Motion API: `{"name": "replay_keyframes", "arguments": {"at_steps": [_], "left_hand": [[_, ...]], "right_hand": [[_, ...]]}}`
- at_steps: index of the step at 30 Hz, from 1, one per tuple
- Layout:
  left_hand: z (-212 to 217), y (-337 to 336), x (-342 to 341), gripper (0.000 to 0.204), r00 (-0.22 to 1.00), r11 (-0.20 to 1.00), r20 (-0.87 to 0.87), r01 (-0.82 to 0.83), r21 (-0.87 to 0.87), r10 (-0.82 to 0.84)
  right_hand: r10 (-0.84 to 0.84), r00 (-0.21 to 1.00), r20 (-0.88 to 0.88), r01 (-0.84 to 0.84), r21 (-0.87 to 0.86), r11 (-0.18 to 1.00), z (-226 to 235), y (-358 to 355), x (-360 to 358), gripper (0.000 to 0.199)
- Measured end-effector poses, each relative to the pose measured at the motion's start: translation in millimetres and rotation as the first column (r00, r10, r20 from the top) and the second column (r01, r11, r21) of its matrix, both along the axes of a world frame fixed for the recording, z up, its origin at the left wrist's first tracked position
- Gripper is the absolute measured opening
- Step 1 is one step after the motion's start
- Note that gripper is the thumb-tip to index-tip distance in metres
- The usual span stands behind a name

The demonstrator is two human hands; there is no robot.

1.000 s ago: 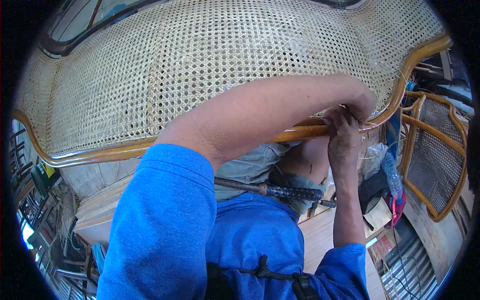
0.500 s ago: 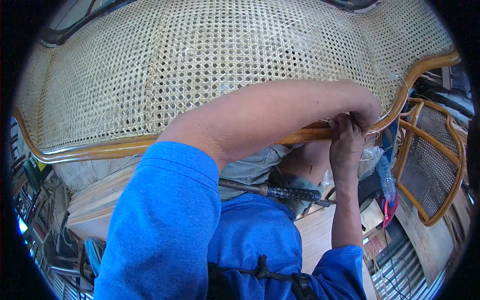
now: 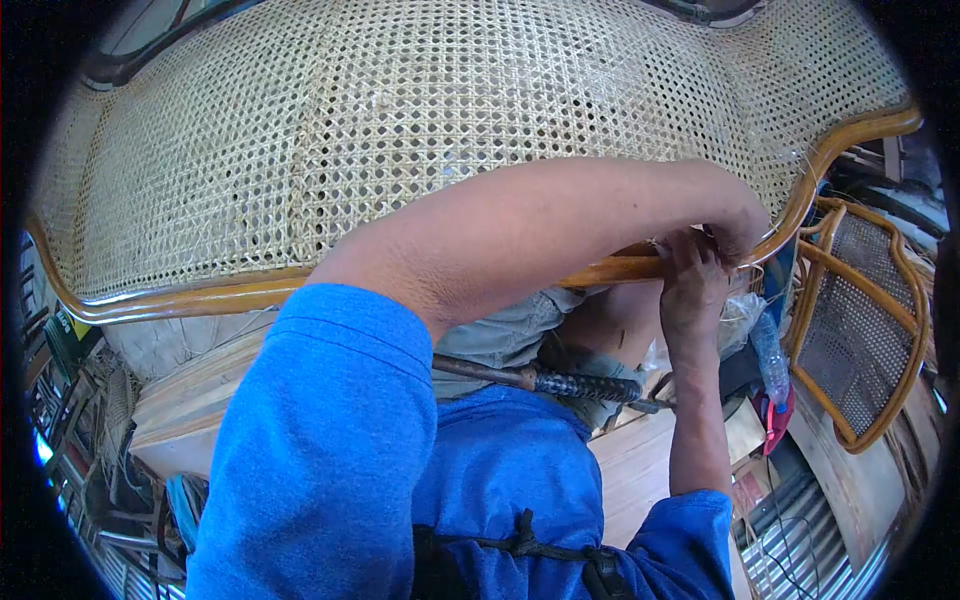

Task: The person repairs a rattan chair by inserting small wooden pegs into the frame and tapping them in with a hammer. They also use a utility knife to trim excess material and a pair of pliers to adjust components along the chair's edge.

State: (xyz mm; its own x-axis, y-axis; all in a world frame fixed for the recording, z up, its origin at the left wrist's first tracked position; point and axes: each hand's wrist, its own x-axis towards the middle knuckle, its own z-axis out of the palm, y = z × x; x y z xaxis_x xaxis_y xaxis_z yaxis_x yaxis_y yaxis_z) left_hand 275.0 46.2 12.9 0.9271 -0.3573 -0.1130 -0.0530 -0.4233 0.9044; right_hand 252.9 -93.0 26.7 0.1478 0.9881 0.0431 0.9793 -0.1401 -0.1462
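A woven cane panel [image 3: 440,90] spreads in front of me, edged by a curved, varnished wooden rail [image 3: 200,300]. My left arm reaches across to the right along this rail. There my left hand [image 3: 738,228] bends down sharply at the wrist, its fingers curled in and mostly hidden. Just below it, my right hand [image 3: 693,290] comes up from beneath, with bent fingers closed at the rail's edge. The two hands meet or nearly touch. Whatever lies between their fingers is too small and covered to make out. Thin loose cane ends stick out beside them.
A tool with a dark wrapped handle [image 3: 585,387] lies across my lap. At right stand a cane-and-wood frame [image 3: 865,310], a clear plastic bottle [image 3: 770,355] and a red-pink item [image 3: 778,420]. Stacked wooden boards [image 3: 200,405] sit at left. Corrugated metal [image 3: 810,530] shows at lower right.
Both hands have shifted only slightly at the same spot on the rail, the left a touch to the right. The panel stays put.
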Motion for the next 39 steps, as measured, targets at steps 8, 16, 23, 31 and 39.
{"name": "replay_keyframes", "arguments": {"at_steps": [8, 16, 23, 31, 39], "left_hand": [[-14.0, 0.6, 3.7, 0.027, 0.994, 0.999, -0.106, -0.006, -0.054, 0.0], [-26.4, -2.9, 13.7, 0.031, 0.994, 0.983, 0.031, -0.111, 0.144, 0.108], [-38.6, 4.7, 7.8, 0.029, 0.98, 0.986, -0.115, -0.154, 0.068, 0.161], [-20.7, 14.9, -31.0, 0.039, 0.959, 0.956, 0.006, -0.283, 0.072, 0.284], [-3.8, -2.8, -127.7, 0.022, 0.82, 0.822, -0.053, -0.569, 0.039, 0.57]], "right_hand": [[-0.176, 0.938, -0.297, 0.136, -0.153, 0.979, -7.0, 0.5, 8.9, 0.021], [0.057, 0.997, 0.055, -0.055, -0.028, 0.998, -6.8, 0.4, 4.4, 0.022], [-0.177, 0.959, -0.222, 0.21, 0.136, 0.968, 8.1, -12.0, -3.2, 0.021], [-0.084, 0.767, -0.637, 0.021, -0.105, 0.994, -10.6, -91.1, -74.0, 0.018], [-0.156, 0.746, -0.647, 0.323, 0.148, 0.935, 6.4, -80.8, -44.3, 0.017]]}}
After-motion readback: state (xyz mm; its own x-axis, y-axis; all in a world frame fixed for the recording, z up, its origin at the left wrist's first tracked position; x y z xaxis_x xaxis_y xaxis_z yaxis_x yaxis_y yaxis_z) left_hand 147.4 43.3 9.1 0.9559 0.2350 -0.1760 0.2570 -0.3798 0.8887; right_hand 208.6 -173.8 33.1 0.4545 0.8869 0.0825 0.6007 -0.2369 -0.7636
